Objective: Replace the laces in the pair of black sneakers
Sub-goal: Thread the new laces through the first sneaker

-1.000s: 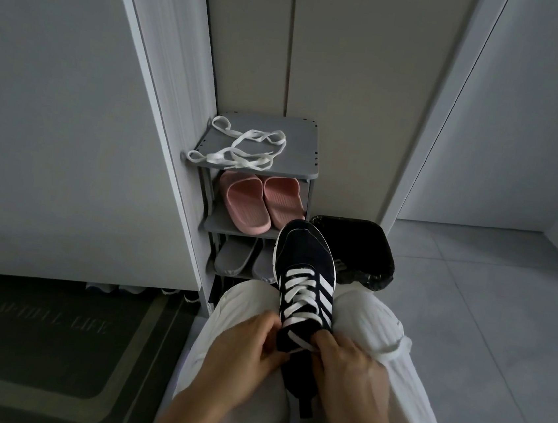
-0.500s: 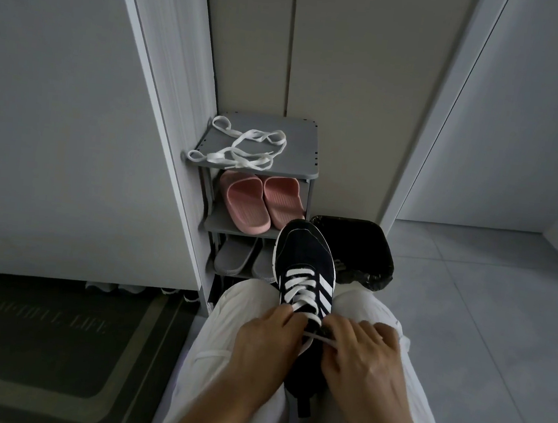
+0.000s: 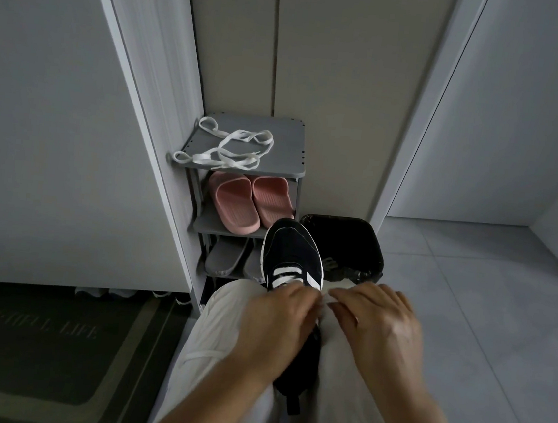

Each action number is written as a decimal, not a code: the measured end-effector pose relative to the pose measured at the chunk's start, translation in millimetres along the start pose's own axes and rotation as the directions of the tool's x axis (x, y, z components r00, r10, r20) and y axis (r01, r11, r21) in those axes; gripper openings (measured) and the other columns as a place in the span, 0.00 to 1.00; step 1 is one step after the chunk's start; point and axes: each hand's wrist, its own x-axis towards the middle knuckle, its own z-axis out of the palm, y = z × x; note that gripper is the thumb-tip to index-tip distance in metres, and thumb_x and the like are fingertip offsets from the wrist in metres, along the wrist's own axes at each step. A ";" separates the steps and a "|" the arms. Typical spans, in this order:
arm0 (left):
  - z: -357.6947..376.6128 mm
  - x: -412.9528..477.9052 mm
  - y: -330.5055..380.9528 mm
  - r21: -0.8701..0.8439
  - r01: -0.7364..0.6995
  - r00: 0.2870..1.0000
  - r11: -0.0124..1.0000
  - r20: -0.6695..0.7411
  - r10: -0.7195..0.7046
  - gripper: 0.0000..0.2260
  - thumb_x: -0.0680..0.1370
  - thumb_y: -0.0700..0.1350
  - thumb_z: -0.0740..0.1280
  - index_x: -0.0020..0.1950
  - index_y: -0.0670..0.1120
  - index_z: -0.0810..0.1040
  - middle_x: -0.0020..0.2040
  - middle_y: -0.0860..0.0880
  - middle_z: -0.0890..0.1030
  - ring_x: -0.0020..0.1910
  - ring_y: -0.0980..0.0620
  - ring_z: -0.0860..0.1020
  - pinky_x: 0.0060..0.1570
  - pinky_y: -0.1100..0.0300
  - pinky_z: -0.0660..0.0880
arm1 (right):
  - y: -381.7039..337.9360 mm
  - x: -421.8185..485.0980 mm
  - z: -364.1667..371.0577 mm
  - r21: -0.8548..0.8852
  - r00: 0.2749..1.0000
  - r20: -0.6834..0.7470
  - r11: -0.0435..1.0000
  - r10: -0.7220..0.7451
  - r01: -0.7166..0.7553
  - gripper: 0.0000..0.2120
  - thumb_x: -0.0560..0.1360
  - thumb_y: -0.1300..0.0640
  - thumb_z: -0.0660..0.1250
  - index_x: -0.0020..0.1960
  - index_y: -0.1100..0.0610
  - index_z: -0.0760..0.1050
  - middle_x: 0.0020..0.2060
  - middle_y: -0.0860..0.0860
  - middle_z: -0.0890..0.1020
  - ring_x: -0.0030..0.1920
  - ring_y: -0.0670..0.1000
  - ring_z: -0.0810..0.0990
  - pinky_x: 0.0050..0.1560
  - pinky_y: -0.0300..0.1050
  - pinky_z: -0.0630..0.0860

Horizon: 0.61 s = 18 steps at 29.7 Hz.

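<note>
Left hand (image 3: 278,318) curled onto the lacing (image 3: 285,274), right hand (image 3: 381,322) loosely spread just beside it, a person sat with a black sneaker (image 3: 292,247) lying lengthwise on the lap, toe pointing away toward the shoe rack (image 3: 284,143); whether either hand pinched a lace was unclear.

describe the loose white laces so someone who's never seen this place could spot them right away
Look for the narrow grey shoe rack against the pale cupboard doors. On its top shelf, toward the left edge, lies a tangle of flat white laces. They are the only loose cord there; the pink slippers sit one shelf below.
</note>
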 end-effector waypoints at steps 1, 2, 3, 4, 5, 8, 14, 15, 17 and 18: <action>-3.4 6.0 -5.4 0.037 -0.008 0.999 0.999 -0.047 0.010 0.07 0.75 0.49 0.60 0.43 0.49 0.74 0.34 0.53 0.78 0.29 0.54 0.76 0.24 0.61 0.71 | 0.6 3.2 -0.3 -0.012 1.000 -0.007 1.000 0.010 -0.010 0.11 0.70 0.51 0.63 0.39 0.52 0.83 0.32 0.47 0.80 0.32 0.52 0.77 0.37 0.41 0.64; -8.9 11.0 -11.6 0.068 0.016 0.996 0.998 -0.087 -0.010 0.07 0.75 0.48 0.60 0.41 0.48 0.74 0.33 0.54 0.77 0.27 0.54 0.75 0.22 0.62 0.70 | 2.7 5.4 -0.2 -0.029 1.000 -0.008 0.999 0.029 -0.029 0.12 0.71 0.50 0.62 0.38 0.52 0.83 0.32 0.47 0.80 0.32 0.52 0.77 0.37 0.41 0.64; -14.2 14.0 -18.2 0.076 0.070 0.991 0.995 -0.115 -0.061 0.07 0.74 0.48 0.60 0.40 0.47 0.74 0.32 0.55 0.76 0.26 0.57 0.73 0.22 0.63 0.69 | 6.3 5.7 0.2 -0.047 0.999 -0.004 0.997 0.054 -0.054 0.13 0.71 0.50 0.61 0.38 0.52 0.83 0.31 0.47 0.80 0.32 0.53 0.77 0.37 0.41 0.64; -18.4 14.8 -23.6 0.059 0.136 0.984 0.989 -0.127 -0.127 0.07 0.74 0.47 0.61 0.39 0.47 0.75 0.30 0.57 0.74 0.25 0.61 0.70 0.22 0.67 0.66 | 10.9 4.6 0.6 -0.063 0.997 0.005 0.995 0.082 -0.082 0.13 0.71 0.50 0.61 0.37 0.52 0.83 0.31 0.47 0.80 0.32 0.53 0.76 0.37 0.41 0.67; -20.1 14.1 -28.4 0.030 0.203 0.972 0.979 -0.132 -0.197 0.06 0.75 0.46 0.63 0.39 0.47 0.75 0.28 0.59 0.70 0.24 0.61 0.68 0.24 0.72 0.62 | 15.9 1.9 1.4 -0.076 0.993 0.019 0.991 0.114 -0.112 0.13 0.71 0.50 0.62 0.36 0.52 0.83 0.30 0.47 0.80 0.31 0.53 0.76 0.36 0.42 0.69; -18.0 7.2 -34.6 -0.114 0.343 0.936 0.933 -0.047 -0.349 0.04 0.74 0.42 0.68 0.40 0.47 0.75 0.26 0.57 0.69 0.30 0.58 0.73 0.27 0.70 0.65 | 23.7 -8.9 1.3 -0.100 0.982 0.054 0.980 0.179 -0.173 0.06 0.66 0.55 0.68 0.32 0.53 0.82 0.28 0.48 0.78 0.29 0.53 0.75 0.32 0.39 0.68; -23.1 24.8 -29.7 -0.337 0.487 0.872 0.806 0.142 -0.467 0.05 0.74 0.44 0.69 0.45 0.50 0.73 0.33 0.52 0.77 0.29 0.58 0.74 0.34 0.61 0.72 | 9.5 3.9 -2.9 0.027 0.968 0.108 0.973 0.227 -0.231 0.12 0.71 0.51 0.61 0.36 0.53 0.80 0.28 0.47 0.78 0.27 0.50 0.75 0.27 0.31 0.59; -25.2 28.4 -25.7 -0.357 0.500 0.864 0.789 0.140 -0.484 0.09 0.73 0.45 0.70 0.48 0.49 0.72 0.35 0.52 0.78 0.30 0.58 0.74 0.36 0.61 0.73 | 4.9 8.8 -4.4 0.055 0.963 0.109 0.966 0.247 -0.254 0.10 0.72 0.52 0.63 0.36 0.54 0.80 0.27 0.46 0.77 0.26 0.48 0.74 0.26 0.33 0.60; -32.3 28.9 -12.2 -0.415 0.461 0.885 0.784 0.149 -0.441 0.11 0.72 0.43 0.71 0.47 0.49 0.70 0.36 0.52 0.79 0.30 0.58 0.75 0.34 0.62 0.73 | -4.3 22.1 -8.9 0.182 0.933 0.142 0.918 0.330 -0.352 0.06 0.73 0.57 0.68 0.37 0.54 0.79 0.23 0.44 0.73 0.24 0.42 0.71 0.26 0.32 0.62; -34.6 27.3 0.5 -0.469 0.440 0.898 0.766 0.202 -0.392 0.09 0.73 0.42 0.71 0.45 0.49 0.71 0.35 0.52 0.79 0.29 0.59 0.75 0.33 0.64 0.72 | -7.2 30.5 -11.2 0.279 0.903 0.197 0.861 0.381 -0.424 0.07 0.73 0.57 0.68 0.37 0.53 0.78 0.21 0.45 0.73 0.24 0.43 0.72 0.26 0.31 0.63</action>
